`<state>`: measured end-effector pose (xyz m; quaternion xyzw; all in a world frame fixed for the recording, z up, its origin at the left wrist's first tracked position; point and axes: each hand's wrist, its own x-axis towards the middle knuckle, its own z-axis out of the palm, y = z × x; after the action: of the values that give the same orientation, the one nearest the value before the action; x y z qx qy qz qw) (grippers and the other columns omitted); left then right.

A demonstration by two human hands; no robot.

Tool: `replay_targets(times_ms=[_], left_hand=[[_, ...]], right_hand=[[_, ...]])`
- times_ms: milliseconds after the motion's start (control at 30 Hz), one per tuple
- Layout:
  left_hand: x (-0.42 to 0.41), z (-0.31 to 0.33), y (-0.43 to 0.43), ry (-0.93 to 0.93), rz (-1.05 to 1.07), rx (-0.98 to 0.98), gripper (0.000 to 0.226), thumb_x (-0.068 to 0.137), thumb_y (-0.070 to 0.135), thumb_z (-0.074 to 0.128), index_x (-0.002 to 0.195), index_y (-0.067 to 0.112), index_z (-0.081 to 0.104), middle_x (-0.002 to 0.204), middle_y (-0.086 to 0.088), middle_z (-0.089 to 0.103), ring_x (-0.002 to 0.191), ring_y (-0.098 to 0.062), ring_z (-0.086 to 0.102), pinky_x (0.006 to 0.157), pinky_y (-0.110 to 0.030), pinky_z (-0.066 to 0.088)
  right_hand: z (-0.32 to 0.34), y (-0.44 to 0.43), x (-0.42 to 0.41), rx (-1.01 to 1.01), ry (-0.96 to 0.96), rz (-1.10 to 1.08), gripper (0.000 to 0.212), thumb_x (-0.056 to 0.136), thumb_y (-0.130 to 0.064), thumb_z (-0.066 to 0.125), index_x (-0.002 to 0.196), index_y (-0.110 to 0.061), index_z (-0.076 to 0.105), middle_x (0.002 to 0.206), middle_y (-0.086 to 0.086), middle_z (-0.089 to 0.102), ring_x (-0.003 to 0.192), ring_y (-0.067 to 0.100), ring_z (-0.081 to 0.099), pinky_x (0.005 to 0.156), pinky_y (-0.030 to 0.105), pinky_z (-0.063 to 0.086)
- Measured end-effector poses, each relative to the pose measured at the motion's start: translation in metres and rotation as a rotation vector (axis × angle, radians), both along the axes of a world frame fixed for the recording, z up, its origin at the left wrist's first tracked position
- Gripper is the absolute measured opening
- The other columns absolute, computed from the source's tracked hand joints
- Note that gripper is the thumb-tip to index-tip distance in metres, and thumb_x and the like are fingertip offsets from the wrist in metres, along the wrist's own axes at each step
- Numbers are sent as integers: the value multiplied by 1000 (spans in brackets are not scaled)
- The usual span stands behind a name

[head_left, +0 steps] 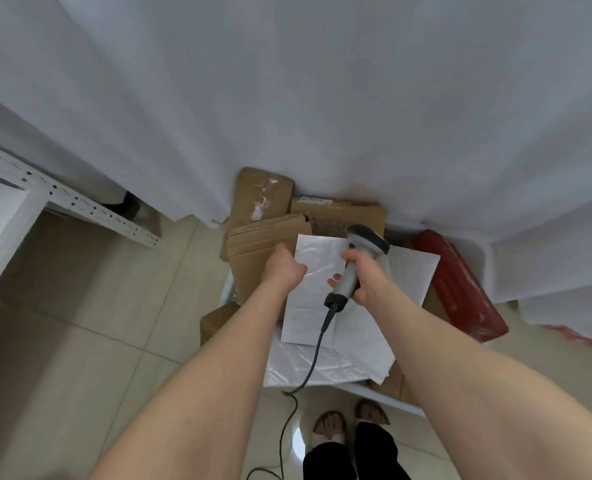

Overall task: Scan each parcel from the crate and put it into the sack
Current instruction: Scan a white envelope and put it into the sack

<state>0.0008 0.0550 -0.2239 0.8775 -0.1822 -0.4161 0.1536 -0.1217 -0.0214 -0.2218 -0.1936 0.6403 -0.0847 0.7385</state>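
My left hand (285,266) grips the left edge of a white mailer parcel (310,292) and holds it up over the crate. My right hand (367,277) grips a grey corded barcode scanner (358,258), whose head points down and away just above the parcel's top right corner. Below lies the white crate (384,394), filled with more white mailers (325,363), brown cardboard parcels (260,244) and a long red parcel (460,285). The sack is not clearly in view.
A white cloth (322,98) hangs across the far side and over the crate's back. A white metal shelf frame (62,199) stands at the left. The scanner cable (287,427) trails down to the tiled floor beside my feet (350,420).
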Motion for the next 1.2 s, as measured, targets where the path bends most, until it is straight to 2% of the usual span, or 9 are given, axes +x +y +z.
replay_targets(times_ms=[267, 400, 533, 700, 800, 867, 1000, 1067, 1200], left_hand=[[-9, 0, -6, 240, 293, -97, 27, 89, -3, 56, 114, 4, 62, 84, -7, 63, 71, -19, 65, 67, -31, 58], [-12, 52, -4, 239, 325, -244, 24, 85, -9, 58, 103, 0, 70, 94, -15, 67, 90, -27, 65, 88, -37, 56], [-12, 134, -11, 138, 154, -337, 41, 87, -14, 49, 77, 17, 74, 98, -7, 67, 94, -21, 61, 84, -31, 52], [-22, 227, -21, 119, -50, -427, 43, 83, -20, 44, 78, 8, 76, 114, -7, 68, 105, -19, 59, 87, -21, 42], [-29, 268, -20, 185, -74, -468, 46, 82, -20, 44, 65, 13, 72, 110, -10, 69, 95, -18, 64, 81, -21, 53], [-35, 288, -17, 255, 53, -548, 47, 83, -20, 34, 80, 9, 71, 115, -17, 66, 80, -13, 65, 61, -14, 53], [-55, 319, 5, 391, 254, -558, 43, 95, 9, 54, 137, 5, 43, 124, -14, 56, 84, -20, 67, 62, -24, 57], [-73, 330, 18, 406, 120, -438, 56, 91, 19, 64, 139, 0, 41, 115, -12, 65, 83, -18, 68, 66, -27, 57], [-119, 351, 41, 352, 175, -466, 30, 88, 2, 64, 117, -2, 63, 95, -11, 70, 68, -15, 68, 54, -26, 56]], right_hand=[[6, -5, -8, 53, -78, 2, 32, 93, -17, 62, 123, -10, 53, 106, 13, 61, 91, 29, 63, 73, 43, 56], [53, -7, -25, 55, -105, -81, 40, 93, -31, 64, 126, -10, 55, 108, 13, 64, 89, 26, 66, 68, 39, 54], [122, -16, -40, 39, -50, -130, 50, 86, -43, 70, 117, -9, 51, 106, 13, 62, 101, 31, 64, 90, 44, 54], [210, -19, -48, -62, -22, -9, 32, 86, -12, 71, 112, -6, 55, 100, 17, 69, 75, 29, 66, 66, 41, 56], [249, -14, -52, -207, 73, 3, 43, 82, 7, 65, 121, -1, 47, 112, 22, 64, 92, 36, 67, 78, 49, 57], [267, -8, -62, -300, 90, -24, 46, 79, 14, 61, 123, 2, 51, 116, 22, 63, 103, 38, 64, 91, 52, 53], [300, 11, -91, -470, 70, -19, 44, 76, 19, 57, 118, 6, 57, 117, 21, 63, 108, 37, 61, 95, 47, 51], [315, 22, -106, -504, 34, -22, 42, 75, 21, 56, 116, 9, 57, 117, 24, 63, 108, 39, 62, 95, 51, 51], [339, 44, -135, -548, -28, 21, 37, 78, 19, 55, 113, 8, 59, 114, 23, 64, 106, 38, 63, 95, 51, 51]])
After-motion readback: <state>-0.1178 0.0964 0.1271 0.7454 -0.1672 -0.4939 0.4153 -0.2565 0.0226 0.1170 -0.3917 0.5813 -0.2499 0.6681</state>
